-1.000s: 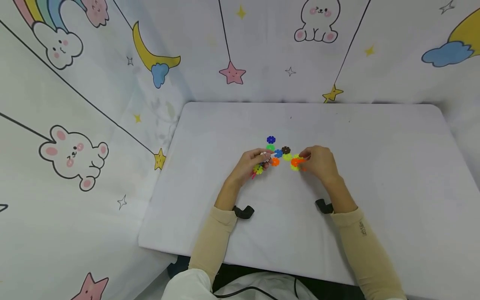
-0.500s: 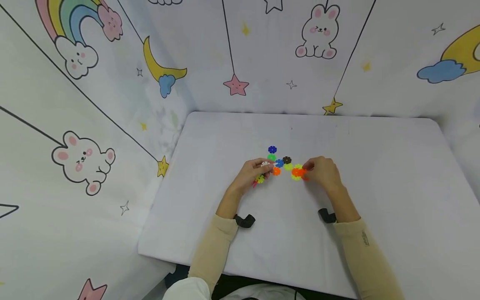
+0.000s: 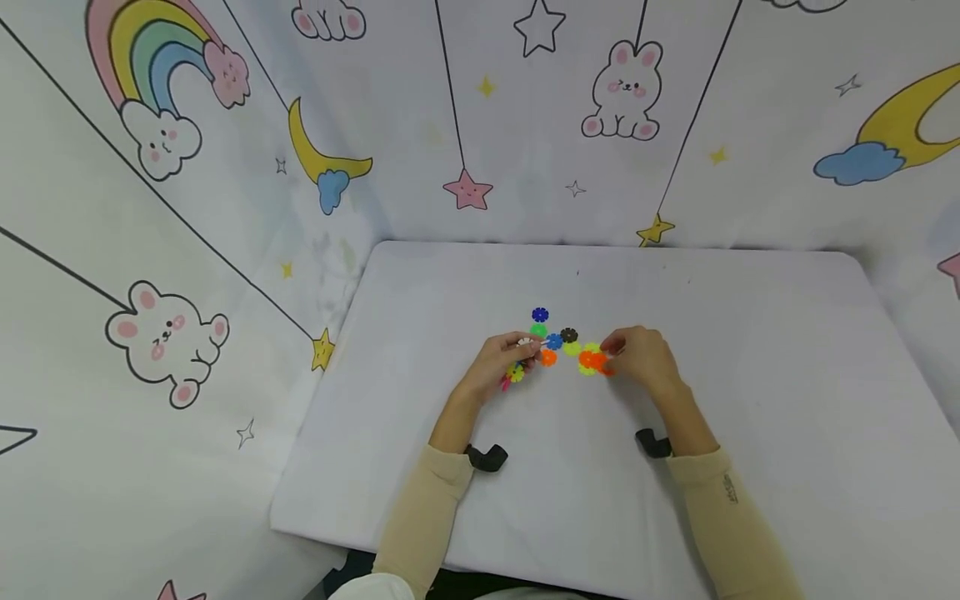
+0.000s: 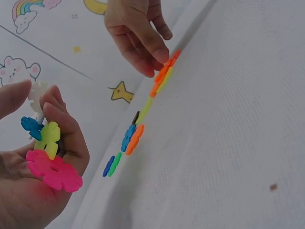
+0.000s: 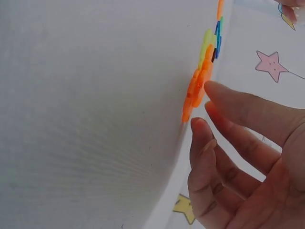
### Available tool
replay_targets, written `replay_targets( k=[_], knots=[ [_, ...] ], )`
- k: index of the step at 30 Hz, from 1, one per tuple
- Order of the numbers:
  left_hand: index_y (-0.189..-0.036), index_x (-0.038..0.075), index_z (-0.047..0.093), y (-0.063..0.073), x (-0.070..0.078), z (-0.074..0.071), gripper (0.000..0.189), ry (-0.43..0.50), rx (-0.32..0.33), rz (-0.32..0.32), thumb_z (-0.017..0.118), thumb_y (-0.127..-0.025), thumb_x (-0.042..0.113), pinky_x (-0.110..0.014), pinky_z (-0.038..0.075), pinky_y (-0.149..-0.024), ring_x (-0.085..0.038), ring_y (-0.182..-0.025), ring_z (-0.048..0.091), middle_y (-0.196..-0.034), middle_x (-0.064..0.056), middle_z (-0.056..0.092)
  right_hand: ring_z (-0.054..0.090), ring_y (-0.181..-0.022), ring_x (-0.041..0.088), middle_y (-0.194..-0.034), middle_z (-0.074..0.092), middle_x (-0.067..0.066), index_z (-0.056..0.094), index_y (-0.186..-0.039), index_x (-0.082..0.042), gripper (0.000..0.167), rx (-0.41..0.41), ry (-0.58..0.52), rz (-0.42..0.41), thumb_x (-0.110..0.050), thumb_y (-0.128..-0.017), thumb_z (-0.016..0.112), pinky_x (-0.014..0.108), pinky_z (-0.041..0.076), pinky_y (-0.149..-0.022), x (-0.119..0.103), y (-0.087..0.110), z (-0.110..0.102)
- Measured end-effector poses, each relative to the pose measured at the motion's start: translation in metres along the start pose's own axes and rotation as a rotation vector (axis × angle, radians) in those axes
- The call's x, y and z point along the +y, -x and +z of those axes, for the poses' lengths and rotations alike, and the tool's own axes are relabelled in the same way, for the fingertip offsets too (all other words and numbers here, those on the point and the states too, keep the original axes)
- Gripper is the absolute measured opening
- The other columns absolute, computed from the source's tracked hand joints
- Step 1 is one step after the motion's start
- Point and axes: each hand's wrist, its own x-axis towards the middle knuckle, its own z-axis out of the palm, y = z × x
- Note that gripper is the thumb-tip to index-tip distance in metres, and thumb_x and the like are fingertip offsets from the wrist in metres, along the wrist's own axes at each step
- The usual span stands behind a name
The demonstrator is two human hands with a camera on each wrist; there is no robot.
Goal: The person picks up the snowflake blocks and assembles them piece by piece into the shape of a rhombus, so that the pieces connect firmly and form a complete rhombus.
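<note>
My left hand (image 3: 497, 365) holds a joined cluster of flower-shaped plastic discs: a white disc (image 4: 37, 95) pinched between thumb and fingers, a blue disc (image 4: 32, 127), a yellow disc (image 4: 48, 140) and a pink disc (image 4: 54, 170) lower down. Beyond it, my right hand (image 3: 647, 357) has its fingertips right at the orange discs (image 3: 588, 359), which overlap on the table. In the right wrist view its fingers are loosely bent, and the fingertips meet only the edge of the orange discs (image 5: 198, 90). A yellow-green disc (image 3: 587, 371) shows partly beneath the orange ones.
Between the hands lie more discs: dark blue (image 3: 540, 314), green (image 3: 538, 330), blue (image 3: 554, 342), orange (image 3: 549, 357), brown (image 3: 569, 335) and yellow (image 3: 572, 349). They rest on a white-covered table (image 3: 720, 333). A patterned curtain (image 3: 420, 117) stands behind and at the left.
The head view has tilted up, so the table sits lower in it. Both hands stay at nearly the same places by the discs; the right fingertips have shifted slightly at the orange ones.
</note>
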Motion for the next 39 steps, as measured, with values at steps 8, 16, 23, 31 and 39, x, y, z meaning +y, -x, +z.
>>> replay_targets(
  k=[8,16,23,31,39],
  knots=[
    [-0.131,-0.014,0.060,0.001,-0.002,0.000,0.047,0.025,-0.008,0.013,0.067,-0.103,0.023,-0.026,0.054,-0.081,-0.020,-0.088,0.060,-0.101,-0.009,0.068,0.063,-0.091,0.029,-0.101,0.072,0.011,0.078,-0.108,-0.007,0.029,-0.049,-0.026,-0.002,-0.015,-0.082,0.088,0.041,0.053,-0.077,0.001,0.000,0.004],
    [-0.131,-0.009,0.062,0.003,-0.003,0.001,0.041,0.052,-0.007,-0.012,0.063,-0.105,0.022,-0.033,0.056,-0.089,-0.021,-0.092,0.063,-0.108,-0.013,0.069,0.064,-0.083,0.028,-0.091,0.073,0.010,0.076,-0.100,-0.003,0.026,-0.002,-0.011,-0.046,-0.011,-0.079,0.089,0.039,0.053,-0.072,0.003,0.001,0.005],
    [-0.131,-0.009,0.061,0.000,-0.002,0.001,0.037,0.077,-0.025,-0.002,0.058,-0.107,0.019,-0.032,0.056,-0.090,-0.019,-0.092,0.063,-0.110,-0.016,0.068,0.063,-0.079,0.025,-0.089,0.072,0.008,0.079,-0.101,-0.006,0.016,-0.001,-0.045,-0.046,-0.011,-0.087,0.081,0.033,0.051,-0.065,0.003,0.002,-0.001],
    [-0.130,-0.007,0.062,-0.003,-0.003,0.001,0.037,0.121,-0.018,0.016,0.057,-0.108,0.021,-0.032,0.057,-0.089,-0.033,-0.099,0.062,-0.106,-0.009,0.069,0.069,-0.084,0.026,-0.096,0.077,0.009,0.080,-0.108,-0.009,0.020,0.024,-0.208,-0.064,-0.024,-0.095,0.077,0.033,0.055,-0.066,-0.009,0.011,-0.009],
    [-0.132,-0.007,0.062,-0.003,-0.004,0.000,0.036,0.118,-0.032,0.016,0.057,-0.108,0.020,-0.031,0.057,-0.089,-0.034,-0.101,0.062,-0.106,-0.008,0.069,0.078,-0.080,0.023,-0.092,0.079,0.008,0.078,-0.108,-0.005,0.022,0.066,-0.375,-0.107,-0.023,-0.096,0.078,0.043,0.063,-0.074,-0.022,0.019,-0.012]
  ],
)
